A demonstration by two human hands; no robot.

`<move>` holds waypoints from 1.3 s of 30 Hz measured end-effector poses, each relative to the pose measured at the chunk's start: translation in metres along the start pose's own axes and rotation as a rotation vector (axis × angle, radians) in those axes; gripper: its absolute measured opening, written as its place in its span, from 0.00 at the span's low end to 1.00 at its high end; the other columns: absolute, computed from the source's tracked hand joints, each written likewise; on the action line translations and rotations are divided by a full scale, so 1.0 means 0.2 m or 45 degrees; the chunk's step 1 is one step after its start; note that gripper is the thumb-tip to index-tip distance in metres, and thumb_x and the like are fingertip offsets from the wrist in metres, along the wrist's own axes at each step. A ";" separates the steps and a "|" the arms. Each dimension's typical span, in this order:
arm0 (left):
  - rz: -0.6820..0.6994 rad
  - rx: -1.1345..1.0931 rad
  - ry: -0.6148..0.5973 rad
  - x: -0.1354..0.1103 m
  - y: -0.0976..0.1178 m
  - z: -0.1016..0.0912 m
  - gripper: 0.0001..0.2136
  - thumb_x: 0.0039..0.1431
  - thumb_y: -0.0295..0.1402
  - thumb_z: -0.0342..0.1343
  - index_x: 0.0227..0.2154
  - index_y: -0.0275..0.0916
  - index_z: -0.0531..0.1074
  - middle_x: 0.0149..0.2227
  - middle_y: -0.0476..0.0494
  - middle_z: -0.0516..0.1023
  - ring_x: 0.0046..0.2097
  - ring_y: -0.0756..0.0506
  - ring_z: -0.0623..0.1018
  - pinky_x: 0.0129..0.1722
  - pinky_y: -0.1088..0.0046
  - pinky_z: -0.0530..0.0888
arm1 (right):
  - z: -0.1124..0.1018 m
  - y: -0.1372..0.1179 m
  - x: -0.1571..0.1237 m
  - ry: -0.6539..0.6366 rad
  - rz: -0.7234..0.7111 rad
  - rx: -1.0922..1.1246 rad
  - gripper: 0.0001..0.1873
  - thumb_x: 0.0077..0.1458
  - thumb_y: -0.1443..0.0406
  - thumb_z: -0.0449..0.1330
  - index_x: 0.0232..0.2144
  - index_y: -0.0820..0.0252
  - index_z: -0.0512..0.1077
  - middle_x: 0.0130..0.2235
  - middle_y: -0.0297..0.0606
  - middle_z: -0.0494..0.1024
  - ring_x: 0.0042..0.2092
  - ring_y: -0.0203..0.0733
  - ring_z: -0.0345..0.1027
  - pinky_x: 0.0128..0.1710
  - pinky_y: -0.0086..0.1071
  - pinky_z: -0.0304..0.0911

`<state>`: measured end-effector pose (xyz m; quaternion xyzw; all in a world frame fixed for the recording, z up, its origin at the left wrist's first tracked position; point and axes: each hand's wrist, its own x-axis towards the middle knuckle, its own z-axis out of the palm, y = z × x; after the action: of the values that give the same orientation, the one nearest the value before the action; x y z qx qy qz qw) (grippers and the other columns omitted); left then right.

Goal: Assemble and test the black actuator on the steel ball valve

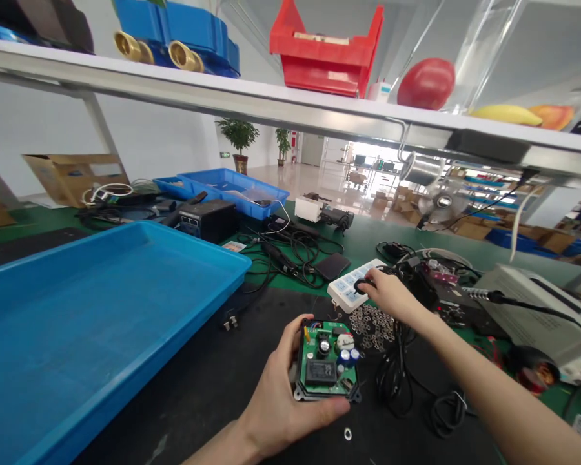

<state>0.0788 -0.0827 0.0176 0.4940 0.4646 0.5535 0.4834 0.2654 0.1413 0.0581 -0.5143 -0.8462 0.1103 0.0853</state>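
Left hand: the left hand [274, 403] is opening wide around a square black housing with an exposed green circuit board [323, 361], gripping it at the lower centre of the frame; the thumb is lying along the near edge, and the fingers are wrapping the left side.
Circuit board: it is facing up towards the camera, carrying a black rectangular block, blue-sided round capacitors and a white round part.
Right hand: the right hand [385, 290] is reaching in from the lower right, its fingers nearly closing in a pinch on a small black plug [363, 285].
Plug: it is resting against the white rectangular power strip [339, 298] right of centre; whether it is sitting fully in a socket, I cannot tell.
Metal rings: a scatter of small silver rings [372, 327] is lying just beside the strip, while a single silver ring [347, 434] is lying below the housing.
Black cables: a bundled black cable [392, 378] is lying right of the housing.
Blue tray: a large, shallow blue plastic tray [101, 278] is filling the left of the frame.
Shelf: a white-edged shelf [252, 82] is crossing the top, bearing a red plastic bin [324, 72].
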 end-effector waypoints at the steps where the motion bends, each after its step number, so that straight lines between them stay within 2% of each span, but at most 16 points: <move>1: -0.004 -0.008 -0.008 0.00 -0.02 -0.01 0.52 0.43 0.40 0.76 0.66 0.44 0.48 0.62 0.35 0.73 0.58 0.41 0.80 0.57 0.67 0.81 | 0.04 -0.01 0.03 -0.012 -0.007 -0.031 0.16 0.68 0.55 0.58 0.46 0.63 0.73 0.42 0.40 0.78 0.44 0.43 0.74 0.49 0.44 0.69; 3: -0.003 0.029 -0.054 0.00 -0.06 -0.04 0.54 0.42 0.41 0.76 0.66 0.45 0.46 0.60 0.37 0.75 0.55 0.41 0.82 0.56 0.68 0.82 | 0.11 -0.01 0.07 -0.027 -0.010 -0.093 0.17 0.69 0.55 0.57 0.48 0.63 0.72 0.44 0.40 0.78 0.44 0.43 0.74 0.49 0.44 0.70; 6: 0.086 0.265 -0.140 -0.01 -0.12 -0.08 0.57 0.39 0.41 0.77 0.67 0.48 0.44 0.55 0.42 0.80 0.54 0.42 0.83 0.59 0.68 0.80 | 0.18 -0.01 0.10 -0.048 0.006 -0.186 0.18 0.70 0.55 0.56 0.50 0.63 0.72 0.44 0.41 0.78 0.44 0.43 0.74 0.49 0.44 0.70; 9: 0.233 0.457 -0.156 0.00 -0.16 -0.10 0.57 0.38 0.42 0.76 0.67 0.46 0.44 0.53 0.42 0.81 0.52 0.41 0.84 0.58 0.68 0.81 | 0.21 -0.02 0.11 -0.074 0.018 -0.277 0.18 0.70 0.54 0.55 0.50 0.64 0.71 0.43 0.41 0.78 0.43 0.43 0.75 0.48 0.43 0.70; 11: 0.240 0.485 -0.141 0.01 -0.15 -0.11 0.57 0.38 0.44 0.76 0.67 0.45 0.45 0.53 0.41 0.81 0.51 0.41 0.84 0.56 0.68 0.81 | 0.21 -0.03 0.12 -0.099 0.020 -0.339 0.19 0.71 0.54 0.54 0.50 0.64 0.71 0.42 0.40 0.78 0.42 0.43 0.75 0.47 0.43 0.70; 18: -0.001 0.285 -0.085 0.05 -0.08 -0.08 0.59 0.30 0.46 0.80 0.65 0.48 0.51 0.50 0.48 0.83 0.50 0.43 0.84 0.53 0.73 0.81 | 0.17 -0.07 0.24 -0.216 -0.019 -0.494 0.19 0.68 0.53 0.57 0.47 0.64 0.73 0.43 0.42 0.78 0.44 0.43 0.75 0.49 0.44 0.71; 21: -0.067 0.145 -0.091 0.06 -0.08 -0.07 0.58 0.32 0.45 0.80 0.65 0.51 0.51 0.51 0.51 0.82 0.51 0.45 0.83 0.54 0.75 0.81 | 0.16 -0.08 0.27 -0.265 -0.037 -0.505 0.19 0.68 0.53 0.58 0.47 0.64 0.73 0.43 0.41 0.78 0.44 0.43 0.75 0.49 0.44 0.71; 28: -0.067 0.003 -0.055 0.08 -0.10 -0.05 0.55 0.34 0.41 0.80 0.64 0.51 0.53 0.53 0.51 0.80 0.52 0.46 0.82 0.55 0.77 0.80 | 0.22 -0.09 0.18 -0.270 0.020 -0.474 0.22 0.69 0.52 0.57 0.53 0.64 0.71 0.48 0.45 0.78 0.47 0.45 0.75 0.50 0.45 0.71; 39: -0.030 -0.053 -0.085 0.09 -0.12 -0.05 0.55 0.34 0.40 0.80 0.64 0.49 0.53 0.54 0.51 0.79 0.53 0.46 0.82 0.55 0.79 0.78 | 0.22 -0.07 0.20 -0.275 0.028 -0.477 0.22 0.68 0.52 0.58 0.53 0.64 0.72 0.48 0.45 0.78 0.47 0.45 0.75 0.50 0.45 0.71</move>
<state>0.0707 -0.0636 -0.0047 0.4967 0.4423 0.5404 0.5154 0.2236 0.1669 0.0203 -0.5155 -0.8505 0.0065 -0.1044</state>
